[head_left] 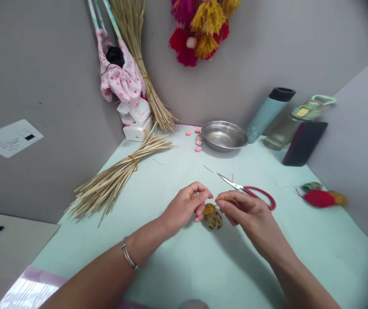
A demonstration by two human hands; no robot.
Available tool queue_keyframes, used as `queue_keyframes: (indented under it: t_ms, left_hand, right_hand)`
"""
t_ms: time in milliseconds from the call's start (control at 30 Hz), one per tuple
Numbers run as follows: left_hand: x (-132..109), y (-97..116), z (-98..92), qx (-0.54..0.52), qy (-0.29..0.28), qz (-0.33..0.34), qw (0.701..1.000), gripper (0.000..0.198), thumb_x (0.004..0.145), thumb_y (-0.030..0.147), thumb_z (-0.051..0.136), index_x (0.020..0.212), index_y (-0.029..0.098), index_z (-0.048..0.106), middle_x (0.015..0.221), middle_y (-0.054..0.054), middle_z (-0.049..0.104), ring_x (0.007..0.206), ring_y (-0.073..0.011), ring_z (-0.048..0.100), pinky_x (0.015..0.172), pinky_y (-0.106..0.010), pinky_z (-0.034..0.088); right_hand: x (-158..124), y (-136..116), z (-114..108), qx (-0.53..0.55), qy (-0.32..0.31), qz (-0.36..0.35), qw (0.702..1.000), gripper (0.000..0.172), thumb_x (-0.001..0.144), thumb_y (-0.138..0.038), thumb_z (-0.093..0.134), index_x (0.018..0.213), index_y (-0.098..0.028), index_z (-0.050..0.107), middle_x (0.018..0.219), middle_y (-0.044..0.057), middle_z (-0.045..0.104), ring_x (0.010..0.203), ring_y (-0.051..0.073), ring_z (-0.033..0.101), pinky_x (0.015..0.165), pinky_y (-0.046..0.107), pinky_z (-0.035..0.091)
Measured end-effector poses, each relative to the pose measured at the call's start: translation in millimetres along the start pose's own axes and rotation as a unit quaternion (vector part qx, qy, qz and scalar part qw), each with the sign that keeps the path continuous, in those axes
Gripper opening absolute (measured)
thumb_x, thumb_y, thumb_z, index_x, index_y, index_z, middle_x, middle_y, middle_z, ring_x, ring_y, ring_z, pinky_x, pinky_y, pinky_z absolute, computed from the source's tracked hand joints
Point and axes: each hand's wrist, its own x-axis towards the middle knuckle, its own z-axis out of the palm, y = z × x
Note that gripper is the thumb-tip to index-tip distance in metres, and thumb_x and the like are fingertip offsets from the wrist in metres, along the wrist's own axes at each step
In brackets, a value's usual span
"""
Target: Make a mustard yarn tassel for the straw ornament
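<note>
Between my hands is a small rounded woven straw piece [213, 219] with yellow thread wrapped at its top. The curled fingers of my left hand [188, 204] are right beside it; thumb and forefinger come together, and what they pinch is hidden. My right hand [246, 209] pinches a yellow thread [228, 199] between thumb and forefinger, just right of the left fingertips. Behind my right hand lie scissors [235, 184] with red handles, their blades pointing away to the left.
A tied straw bundle [119, 176] lies at left. Pink beads [198, 149] sit beside a metal bowl [225, 136]. Two bottles [272, 111] [280, 133] and a dark phone [304, 143] stand at back right. Red yarn [319, 198] lies at right. Tassels [203, 30] hang above.
</note>
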Motion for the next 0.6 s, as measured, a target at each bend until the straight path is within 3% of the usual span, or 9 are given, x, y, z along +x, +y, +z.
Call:
queue_keyframes:
  t_ms: [133,300,367,467,600]
  left_hand:
    - [-1,-3,1.7,0.03,-0.046,-0.034,0.998,0.032,0.08,0.045,0.065,0.093,0.017,0.057,0.052,0.008,0.043,0.045,-0.0054,0.039,0.049,-0.02,0.03]
    - [-1,0,5.1,-0.072,-0.021,-0.006,0.997,0.026,0.081,0.041,0.065,0.088,0.018,0.057,0.054,0.008,0.039,0.046,-0.0048,0.03,0.045,-0.018,0.027]
    - [-1,4,5.8,-0.12,-0.021,0.011,0.992,0.024,0.082,0.04,0.063,0.088,0.018,0.054,0.068,0.004,0.051,0.049,-0.004,0.028,0.044,-0.017,0.026]
    - [-2,9,5.9,-0.149,-0.038,0.005,0.988,0.021,0.085,0.039,0.059,0.088,0.02,0.051,0.082,0.0,0.058,0.05,-0.0039,0.028,0.044,-0.016,0.025]
    - [-4,13,4.9,-0.134,-0.063,-0.024,0.989,0.017,0.085,0.035,0.058,0.086,0.02,0.05,0.06,0.005,0.046,0.049,-0.006,0.025,0.043,-0.016,0.024]
  right_hand:
    - [1,2,0,0.025,0.053,-0.019,0.998,0.022,0.077,-0.041,0.069,0.076,-0.019,0.068,0.054,-0.004,0.044,0.051,0.01,0.036,0.047,0.024,0.027]
    - [0,2,-1,-0.015,0.049,-0.012,0.999,0.026,0.085,-0.045,0.06,0.092,-0.021,0.064,0.055,-0.005,0.044,0.049,0.011,0.034,0.046,0.024,0.027]
    - [-1,0,-1,-0.056,0.028,-0.036,0.997,0.025,0.089,-0.044,0.054,0.096,-0.021,0.061,0.066,-0.001,0.054,0.052,0.012,0.038,0.047,0.025,0.031]
    - [-4,-3,0,-0.107,-0.056,-0.067,0.99,0.025,0.094,-0.041,0.046,0.09,-0.021,0.06,0.075,0.001,0.059,0.061,0.014,0.048,0.055,0.026,0.037]
    - [-9,-4,0,-0.159,-0.117,-0.092,0.976,0.032,0.097,-0.038,0.039,0.082,-0.021,0.061,0.069,0.001,0.058,0.066,0.017,0.053,0.059,0.028,0.04]
